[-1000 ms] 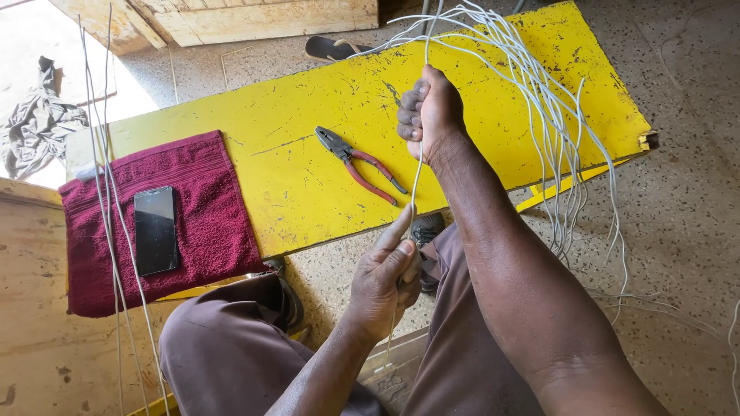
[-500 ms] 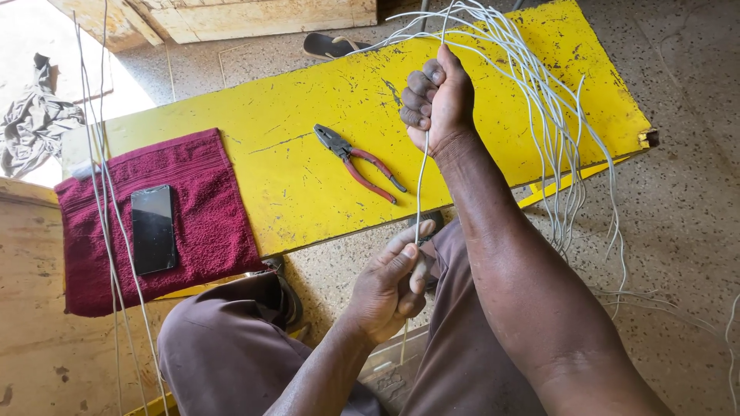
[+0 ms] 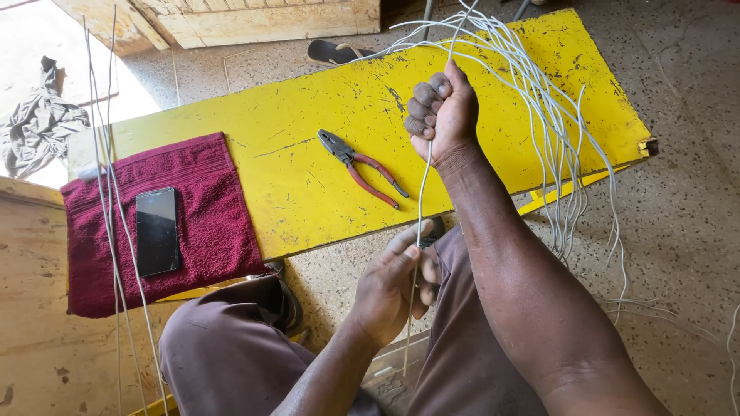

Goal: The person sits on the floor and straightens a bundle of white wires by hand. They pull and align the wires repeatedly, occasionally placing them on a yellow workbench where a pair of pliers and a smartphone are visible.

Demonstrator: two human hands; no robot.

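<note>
Speckled stone floor (image 3: 678,192) is seen all around a long yellow worktop (image 3: 308,154) that runs from lower left to upper right. Near its near edge, the right hand (image 3: 443,115) is raised over the worktop and closed in a tight fist around a thin white wire (image 3: 422,200). The right arm comes up straight from the lower right. Lower down, past the near edge and over the lap, the left hand (image 3: 397,281) is curled, and the same wire is pinched between its thumb and fingers.

The wire is pulled tight between the two hands. Its long side runs nearly straight up and down, and its lower end pokes out below the left hand.

More white wires (image 3: 547,131) are draped over the right end of the worktop and hang down to the floor. Red-handled pliers (image 3: 364,168) lie in the middle, just left of the fist. A dark red towel (image 3: 208,223) with a phone (image 3: 157,231) on it covers the left end. Bare yellow room is left between the towel and the pliers.
</note>
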